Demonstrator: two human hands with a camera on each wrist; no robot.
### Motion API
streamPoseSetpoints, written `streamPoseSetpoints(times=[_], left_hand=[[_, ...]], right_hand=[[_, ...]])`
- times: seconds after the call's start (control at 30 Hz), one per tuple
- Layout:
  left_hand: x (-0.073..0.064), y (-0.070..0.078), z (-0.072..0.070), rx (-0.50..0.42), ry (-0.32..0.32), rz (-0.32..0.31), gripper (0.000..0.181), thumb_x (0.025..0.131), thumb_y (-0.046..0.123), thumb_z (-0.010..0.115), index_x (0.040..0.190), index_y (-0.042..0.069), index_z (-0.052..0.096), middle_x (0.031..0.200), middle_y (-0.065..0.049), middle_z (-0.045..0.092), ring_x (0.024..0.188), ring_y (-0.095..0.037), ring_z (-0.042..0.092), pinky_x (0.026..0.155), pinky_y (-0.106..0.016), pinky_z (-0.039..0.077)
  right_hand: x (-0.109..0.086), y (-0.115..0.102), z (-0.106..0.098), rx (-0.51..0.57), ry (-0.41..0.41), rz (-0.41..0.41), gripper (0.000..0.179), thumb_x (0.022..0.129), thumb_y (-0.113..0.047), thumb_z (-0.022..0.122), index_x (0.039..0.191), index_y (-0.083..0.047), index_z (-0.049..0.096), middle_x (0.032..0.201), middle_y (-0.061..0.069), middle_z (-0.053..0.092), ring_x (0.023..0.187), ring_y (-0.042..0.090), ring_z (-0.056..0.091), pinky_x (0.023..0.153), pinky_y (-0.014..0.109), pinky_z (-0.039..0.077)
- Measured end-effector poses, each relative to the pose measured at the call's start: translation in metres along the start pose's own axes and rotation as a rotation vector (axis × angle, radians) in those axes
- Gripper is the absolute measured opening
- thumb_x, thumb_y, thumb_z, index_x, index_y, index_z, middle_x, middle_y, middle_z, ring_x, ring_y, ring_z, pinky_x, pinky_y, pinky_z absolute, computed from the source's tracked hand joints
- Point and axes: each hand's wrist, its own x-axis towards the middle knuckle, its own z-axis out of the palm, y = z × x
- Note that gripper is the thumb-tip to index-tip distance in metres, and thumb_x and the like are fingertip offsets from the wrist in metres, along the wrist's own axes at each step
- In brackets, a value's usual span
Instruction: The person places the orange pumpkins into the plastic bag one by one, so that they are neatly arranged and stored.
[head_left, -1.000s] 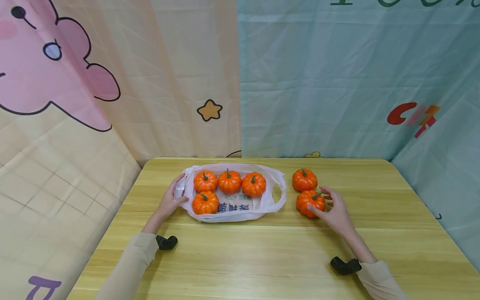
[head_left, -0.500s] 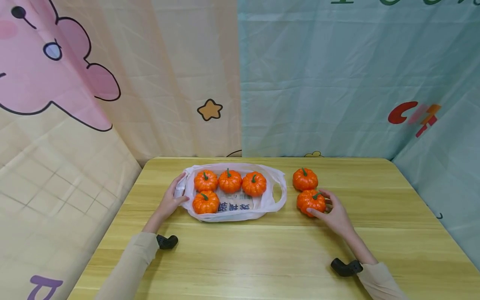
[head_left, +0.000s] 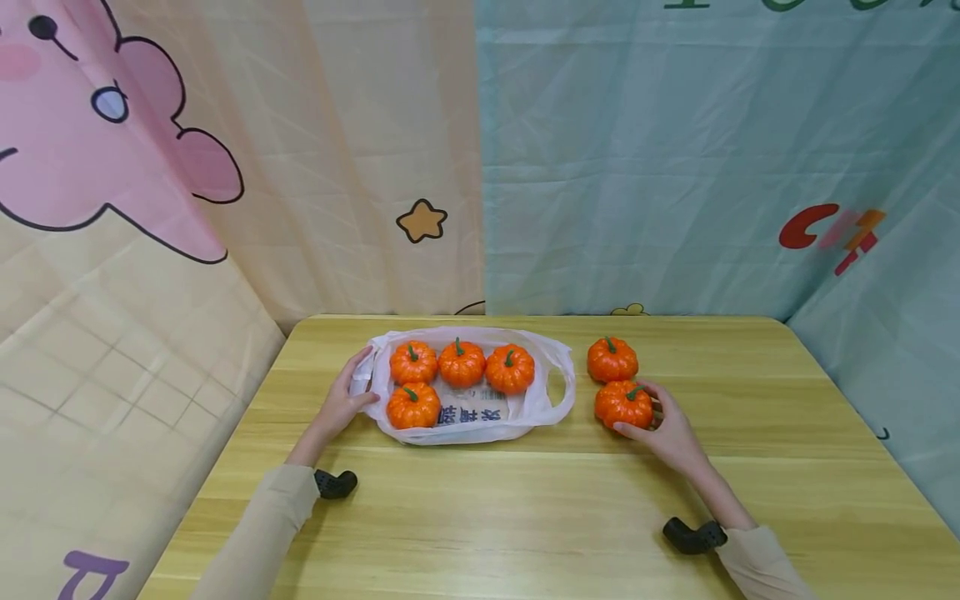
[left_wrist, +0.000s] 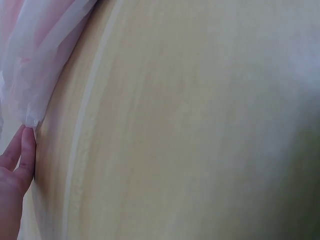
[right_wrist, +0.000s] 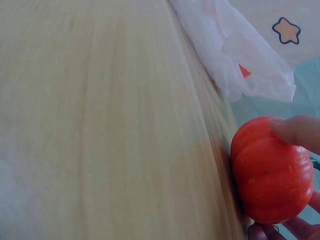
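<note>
A white plastic bag (head_left: 536, 415) lies spread on the table with its mouth facing up. Several small orange pumpkins with green stems sit inside it, one of them a front-left pumpkin (head_left: 412, 407). At the bag's left end, my left hand (head_left: 342, 410) pinches the plastic; the left wrist view shows the fingertips (left_wrist: 28, 131) at the bag's corner. My right hand (head_left: 672, 433) grips a pumpkin (head_left: 622, 404) right of the bag, thumb on the near side and fingers round the far side. Behind that one stands another pumpkin (head_left: 612, 360), close to it.
The wooden table (head_left: 480, 517) reaches back to a printed curtain (head_left: 630, 167). Its right handle loop (head_left: 567, 400) makes the bag stick out toward the two loose pumpkins. A black wrist mount (head_left: 693, 536) sits on the right forearm, another black mount (head_left: 336, 484) on the left.
Both hands stay nearly in place. The right thumb has slid slightly lower on the pumpkin's near side. The whole scene shifts a few pixels to the right.
</note>
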Motion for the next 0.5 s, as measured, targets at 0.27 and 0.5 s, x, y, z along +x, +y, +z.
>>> streamPoseSetpoints(times=[0.27, 0.5], left_hand=[[0.0019, -0.0025, -0.0010, -0.008, -0.001, 0.005, 0.077, 0.079, -0.013, 0.057, 0.148, -0.004, 0.025, 0.157, -0.027, 0.016, 0.145, -0.044, 0.011, 0.117, -0.063, 0.008], [0.0008, -0.0024, -0.0002, -0.026, -0.001, 0.003, 0.076, 0.079, -0.014, 0.056, 0.148, -0.005, 0.024, 0.157, -0.026, 0.017, 0.145, -0.043, 0.011, 0.117, -0.061, 0.006]], right_hand=[[-0.0001, 0.0010, -0.0011, -0.004, -0.007, -0.030, 0.082, 0.082, -0.023, 0.075, 0.146, 0.001, 0.029, 0.140, 0.031, 0.037, 0.119, 0.049, 0.047, 0.098, 0.058, 0.044], [-0.0025, 0.0019, -0.0010, -0.001, -0.001, -0.035, 0.080, 0.082, -0.022, 0.075, 0.145, 0.001, 0.031, 0.140, 0.030, 0.038, 0.118, 0.049, 0.049, 0.099, 0.059, 0.043]])
